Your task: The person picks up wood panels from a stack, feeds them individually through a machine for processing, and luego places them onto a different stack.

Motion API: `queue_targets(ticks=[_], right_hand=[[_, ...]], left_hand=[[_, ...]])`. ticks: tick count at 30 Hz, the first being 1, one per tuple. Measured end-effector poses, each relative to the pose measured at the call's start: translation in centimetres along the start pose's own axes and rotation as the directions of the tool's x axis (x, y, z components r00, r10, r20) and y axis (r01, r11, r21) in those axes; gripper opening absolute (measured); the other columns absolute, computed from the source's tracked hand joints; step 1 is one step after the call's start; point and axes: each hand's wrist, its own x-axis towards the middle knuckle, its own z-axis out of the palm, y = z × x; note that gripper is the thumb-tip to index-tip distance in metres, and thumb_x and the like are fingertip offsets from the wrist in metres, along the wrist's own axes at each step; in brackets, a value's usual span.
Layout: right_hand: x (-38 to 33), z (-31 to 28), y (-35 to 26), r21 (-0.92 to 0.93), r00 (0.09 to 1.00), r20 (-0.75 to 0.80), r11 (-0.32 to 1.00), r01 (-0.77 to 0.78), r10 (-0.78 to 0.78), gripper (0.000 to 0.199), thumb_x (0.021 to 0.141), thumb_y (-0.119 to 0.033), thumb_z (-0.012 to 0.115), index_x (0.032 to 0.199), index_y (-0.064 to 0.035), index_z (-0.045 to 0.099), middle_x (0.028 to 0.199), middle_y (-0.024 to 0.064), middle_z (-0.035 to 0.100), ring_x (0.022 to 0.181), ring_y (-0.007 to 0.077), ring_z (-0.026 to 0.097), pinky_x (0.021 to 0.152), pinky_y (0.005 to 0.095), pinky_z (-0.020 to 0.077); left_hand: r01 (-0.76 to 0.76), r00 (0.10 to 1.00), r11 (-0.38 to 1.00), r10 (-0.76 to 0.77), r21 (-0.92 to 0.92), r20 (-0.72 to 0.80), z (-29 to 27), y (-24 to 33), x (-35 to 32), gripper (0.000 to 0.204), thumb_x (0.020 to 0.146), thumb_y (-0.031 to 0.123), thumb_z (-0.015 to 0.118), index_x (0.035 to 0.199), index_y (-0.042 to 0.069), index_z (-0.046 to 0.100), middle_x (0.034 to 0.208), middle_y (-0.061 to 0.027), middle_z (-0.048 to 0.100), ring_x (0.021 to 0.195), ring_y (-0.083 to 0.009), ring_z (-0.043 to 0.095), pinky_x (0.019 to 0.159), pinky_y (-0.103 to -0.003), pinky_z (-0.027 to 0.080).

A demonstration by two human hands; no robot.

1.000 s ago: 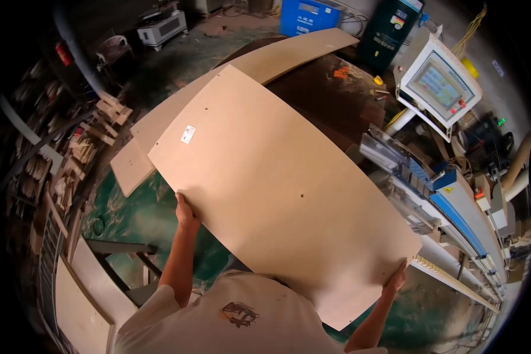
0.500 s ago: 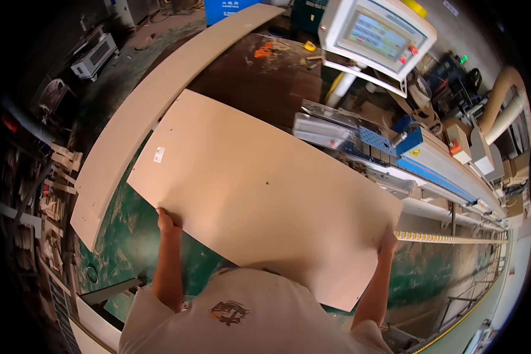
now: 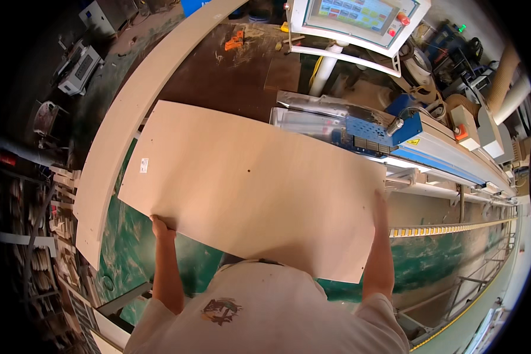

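A wide light-brown wooden panel (image 3: 248,206) with several small holes and a white label near its left end is held in front of my body. My left hand (image 3: 163,227) grips its near edge, thumb on top and the other fingers hidden underneath. At the panel's right end, my right hand (image 3: 381,203) holds the short edge, its fingers partly out of sight. The panel's far right side reaches the front of a long machine with a blue perforated plate (image 3: 369,130).
A long wooden strip (image 3: 130,100) lies left of the panel on a dark table (image 3: 212,74). A control screen (image 3: 351,17) on a white post stands ahead. An orange tool (image 3: 234,41) rests on the table. Stacked wood pieces (image 3: 62,212) fill the left side.
The panel has turned slightly counterclockwise, its right end swinging away from me. Both hands keep their hold. The whole view has shifted a little.
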Motion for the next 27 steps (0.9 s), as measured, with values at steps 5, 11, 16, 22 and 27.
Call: queue_targets(ticks=[5, 11, 16, 22, 27], right_hand=[[1.7, -0.8, -1.6, -0.090, 0.997, 0.083, 0.996, 0.012, -0.005, 0.066, 0.099, -0.052, 0.051, 0.137, 0.0022, 0.056, 0.135, 0.0187, 0.059, 0.122, 0.0278, 0.056, 0.101, 0.0409, 0.0451], [-1.8, 0.1, 0.5, -0.003, 0.996, -0.059, 0.998, -0.067, 0.067, 0.059, 0.100, -0.048, 0.053, 0.116, 0.0065, 0.068, 0.099, 0.0153, 0.070, 0.093, 0.0197, 0.063, 0.083, 0.0362, 0.0499], [-2.0, 0.5, 0.8, -0.293, 0.981, -0.175, 0.947, -0.132, 0.082, 0.080, 0.098, -0.067, 0.040, 0.111, 0.0064, 0.070, 0.101, 0.0300, 0.070, 0.103, 0.0437, 0.066, 0.090, 0.0477, 0.0497], [1.8, 0.9, -0.3, -0.371, 0.975, -0.217, 0.920, -0.128, 0.048, 0.092, 0.096, -0.074, 0.027, 0.114, 0.0047, 0.070, 0.114, 0.0331, 0.065, 0.116, 0.0490, 0.059, 0.100, 0.0520, 0.0446], [4.9, 0.7, -0.9, -0.417, 0.975, -0.220, 0.901, -0.123, 0.031, 0.093, 0.096, -0.073, 0.021, 0.117, 0.0029, 0.069, 0.121, 0.0316, 0.064, 0.120, 0.0481, 0.057, 0.104, 0.0518, 0.0424]], left_hand=[[0.024, 0.998, 1.000, -0.024, -0.008, -0.051, 1.4, -0.6, 0.0, 0.061, 0.107, 0.054, 0.033, 0.149, 0.010, 0.041, 0.148, -0.0077, 0.048, 0.134, -0.0288, 0.048, 0.112, -0.047, 0.042], [0.067, 0.989, 0.997, -0.062, -0.034, 0.131, -0.1, -0.3, -1.7, 0.055, 0.103, 0.053, 0.044, 0.143, 0.015, 0.047, 0.141, -0.0055, 0.054, 0.128, -0.0263, 0.052, 0.108, -0.044, 0.045], [0.096, 0.986, 0.995, -0.093, -0.019, 0.135, 1.6, 0.4, -0.3, 0.059, 0.098, 0.057, 0.052, 0.142, 0.018, 0.050, 0.141, -0.0027, 0.055, 0.130, -0.0242, 0.051, 0.109, -0.041, 0.043], [0.148, 0.987, 0.989, -0.149, 0.020, 0.067, 3.3, -0.5, 0.9, 0.063, 0.096, 0.061, 0.052, 0.143, 0.020, 0.050, 0.147, -0.0007, 0.051, 0.132, -0.0230, 0.050, 0.111, -0.041, 0.041], [0.136, 0.989, 0.990, -0.138, 0.041, 0.049, 5.2, -1.6, -0.9, 0.062, 0.096, 0.062, 0.051, 0.144, 0.022, 0.050, 0.148, -0.0001, 0.050, 0.133, -0.0231, 0.049, 0.111, -0.041, 0.040]])
